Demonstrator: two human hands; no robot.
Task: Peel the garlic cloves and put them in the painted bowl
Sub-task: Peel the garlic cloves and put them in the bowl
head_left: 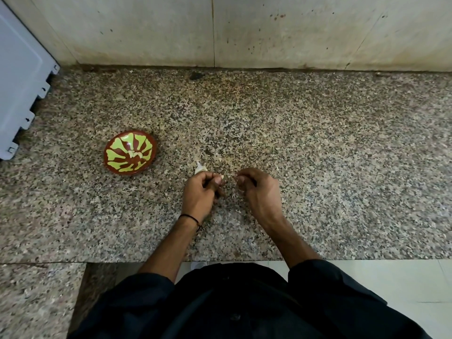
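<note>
A single garlic clove (222, 177) shows pale at the fingertips of the left hand (203, 190), just below the middle of the frame, where the curled fingers and thumb pinch it above a speckled granite counter (318, 155). A second garlic piece (200, 167), white and pointed, sits right at the upper edge of that hand's knuckles; whether it touches the hand or lies on the stone cannot be told. Close to the right, apart from the left hand by a small gap, the right hand (258, 188) has its fingers curled in with the thumb against the forefinger; whether they hold a scrap of skin cannot be told. One painted bowl (115, 152), brown with yellow-green petals, stands on the counter left of centre, near the hands but not touching them; a few pale pieces (135, 154) lie at its bottom, too small to count. One black thread (189, 217) circles the left wrist, and two dark sleeves (325, 277) fill the bottom of the frame. A stained tiled wall (269, 33) runs along the top, one white appliance (19, 77) stands at upper left, and pale floor tiles (403, 285) show at lower right.
</note>
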